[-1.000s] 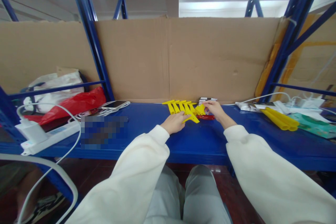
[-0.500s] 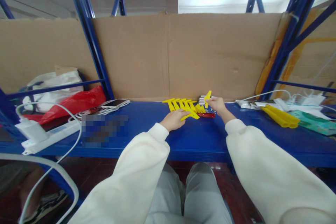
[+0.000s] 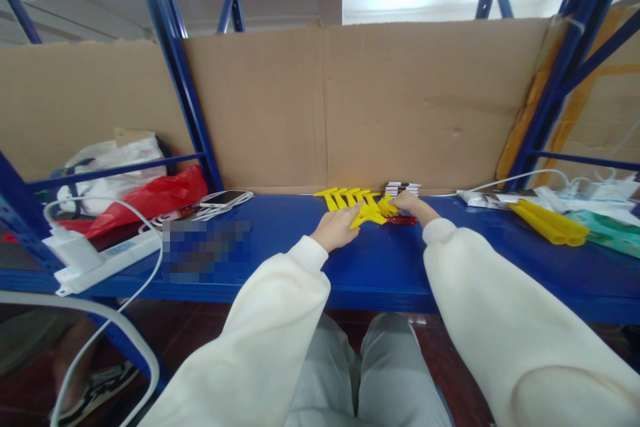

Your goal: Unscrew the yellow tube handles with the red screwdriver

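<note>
My left hand (image 3: 337, 227) is closed on a yellow piece (image 3: 369, 215) with a wide, flared end, just above the blue shelf. Behind it, several yellow pieces (image 3: 342, 197) stand in a row near the cardboard. My right hand (image 3: 408, 204) reaches to a small pile of yellow parts (image 3: 385, 205) right of that row; its fingertips are too small to make out, so what it holds is unclear. A red item (image 3: 401, 220) lies just below the right hand, and a stack of black-and-white items (image 3: 403, 188) sits behind it.
On the left are a white power strip (image 3: 107, 261) with cables, a phone (image 3: 227, 198) and a red bag (image 3: 150, 199). Yellow rolls (image 3: 553, 223) and a green packet (image 3: 613, 233) lie on the right. Cardboard (image 3: 380, 107) stands along the back, between blue posts.
My right hand has lowered to the pile, and the yellow piece it held up is no longer seen raised. The view has shifted slightly. My left hand still holds a yellow piece.
</note>
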Action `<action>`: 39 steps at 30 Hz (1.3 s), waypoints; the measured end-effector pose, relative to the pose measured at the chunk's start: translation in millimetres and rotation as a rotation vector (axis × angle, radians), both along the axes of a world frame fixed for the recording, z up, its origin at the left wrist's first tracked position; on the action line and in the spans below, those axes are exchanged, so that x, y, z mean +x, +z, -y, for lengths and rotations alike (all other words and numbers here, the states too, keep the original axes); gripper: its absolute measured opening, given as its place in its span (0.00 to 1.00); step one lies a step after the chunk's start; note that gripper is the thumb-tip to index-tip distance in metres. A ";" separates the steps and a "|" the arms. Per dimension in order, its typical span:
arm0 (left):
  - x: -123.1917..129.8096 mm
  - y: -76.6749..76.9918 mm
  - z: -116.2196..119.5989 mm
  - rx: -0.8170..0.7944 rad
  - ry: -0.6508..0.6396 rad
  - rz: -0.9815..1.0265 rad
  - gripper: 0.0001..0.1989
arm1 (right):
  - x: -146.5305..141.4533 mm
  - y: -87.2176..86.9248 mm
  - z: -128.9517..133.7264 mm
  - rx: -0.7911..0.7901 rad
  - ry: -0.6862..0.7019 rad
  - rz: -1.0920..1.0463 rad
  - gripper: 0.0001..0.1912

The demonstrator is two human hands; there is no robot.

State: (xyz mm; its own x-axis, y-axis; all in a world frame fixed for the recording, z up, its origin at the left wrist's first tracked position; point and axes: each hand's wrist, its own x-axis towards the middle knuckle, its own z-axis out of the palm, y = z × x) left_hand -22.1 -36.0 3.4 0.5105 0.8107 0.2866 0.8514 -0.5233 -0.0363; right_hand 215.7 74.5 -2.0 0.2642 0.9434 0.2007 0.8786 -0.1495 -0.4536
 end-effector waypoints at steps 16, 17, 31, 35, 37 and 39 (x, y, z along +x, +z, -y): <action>0.7 1.7 -2.0 0.005 0.066 0.056 0.37 | -40.3 14.5 71.5 -0.142 0.637 -0.823 0.13; 0.5 1.7 -1.9 0.009 0.069 0.062 0.37 | -42.3 13.9 71.5 -0.116 0.625 -0.845 0.15; -2.7 -0.3 -2.2 0.079 0.010 0.139 0.27 | -5.5 10.8 38.2 0.477 0.068 -0.902 0.08; -3.6 0.1 -1.8 0.084 0.032 0.136 0.27 | -3.1 5.5 33.4 0.500 0.090 -0.840 0.05; -4.1 0.5 -1.7 0.088 0.044 0.139 0.27 | -2.5 6.0 33.8 0.514 0.071 -0.854 0.05; -5.0 1.3 -2.5 0.097 0.071 0.156 0.28 | -2.4 8.0 36.0 0.538 0.048 -0.899 0.06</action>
State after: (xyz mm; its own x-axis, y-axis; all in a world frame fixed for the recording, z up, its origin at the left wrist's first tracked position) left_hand -27.1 -33.5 4.8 0.3967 0.8078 0.4360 0.8851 -0.4626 0.0517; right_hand 213.3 38.5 6.0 0.4886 0.8013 0.3451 0.1847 0.2915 -0.9386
